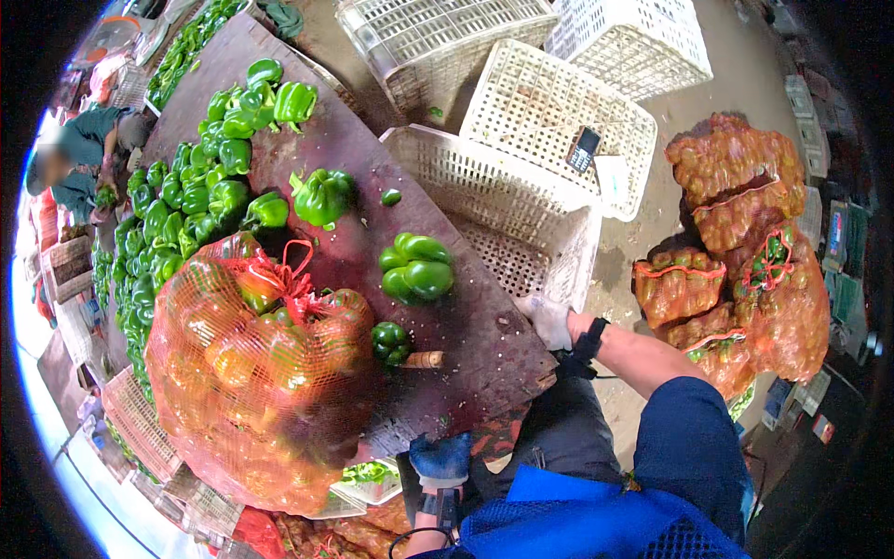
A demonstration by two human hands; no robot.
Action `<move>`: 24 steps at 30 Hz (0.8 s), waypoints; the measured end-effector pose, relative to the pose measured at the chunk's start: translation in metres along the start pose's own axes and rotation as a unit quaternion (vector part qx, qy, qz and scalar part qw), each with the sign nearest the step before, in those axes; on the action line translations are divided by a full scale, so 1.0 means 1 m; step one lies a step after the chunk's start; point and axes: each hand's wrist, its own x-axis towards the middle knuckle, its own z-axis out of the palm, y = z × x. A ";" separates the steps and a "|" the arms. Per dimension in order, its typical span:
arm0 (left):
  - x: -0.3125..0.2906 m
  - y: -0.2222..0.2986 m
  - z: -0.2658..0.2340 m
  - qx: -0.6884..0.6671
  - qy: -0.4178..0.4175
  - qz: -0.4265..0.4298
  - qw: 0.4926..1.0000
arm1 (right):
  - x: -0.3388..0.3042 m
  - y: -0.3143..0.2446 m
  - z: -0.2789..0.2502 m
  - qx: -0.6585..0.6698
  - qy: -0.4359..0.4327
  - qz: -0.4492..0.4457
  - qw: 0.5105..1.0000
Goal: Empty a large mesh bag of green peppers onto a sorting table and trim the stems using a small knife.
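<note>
My left hand (pixel 440 459), in a blue glove, is at the table's near edge; its fingers do not show clearly. My right hand (pixel 548 322), in a whitish glove, is between the table's right edge and the near corner of a white plastic crate (pixel 585 256). Its fingers are hidden, so I cannot tell whether it grips either one. On the dark red table (pixel 466 373) stands a full orange mesh bag (pixel 251 401) of peppers, gathered at the top with a red tie (pixel 296 289). Loose green bell peppers (pixel 416 268) lie beside it, and a brown handle-like piece (pixel 424 360) pokes out near a small pepper (pixel 391 343).
A heap of green peppers (pixel 177 219) covers the table's far left. More white crates (pixel 447 56) stand beyond it; a phone (pixel 584 149) rests on an upturned one (pixel 521 102). Filled mesh bags (pixel 782 307) sit on the floor at right. Another person (pixel 88 163) is at far left.
</note>
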 end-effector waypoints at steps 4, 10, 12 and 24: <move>0.013 0.015 -0.049 0.017 0.070 0.025 0.997 | -0.021 0.007 -0.010 -0.441 0.006 -0.240 0.865; 0.003 0.002 -0.001 0.206 -0.012 0.055 0.977 | 0.064 -0.002 -0.009 -0.287 -0.006 -0.102 0.953; -0.002 0.005 -0.014 0.314 -0.006 0.082 0.946 | 0.097 -0.007 -0.002 -0.332 -0.001 -0.114 0.936; 0.000 0.008 -0.008 0.008 0.046 -0.004 0.999 | 0.124 0.003 0.026 -0.417 -0.004 -0.119 0.901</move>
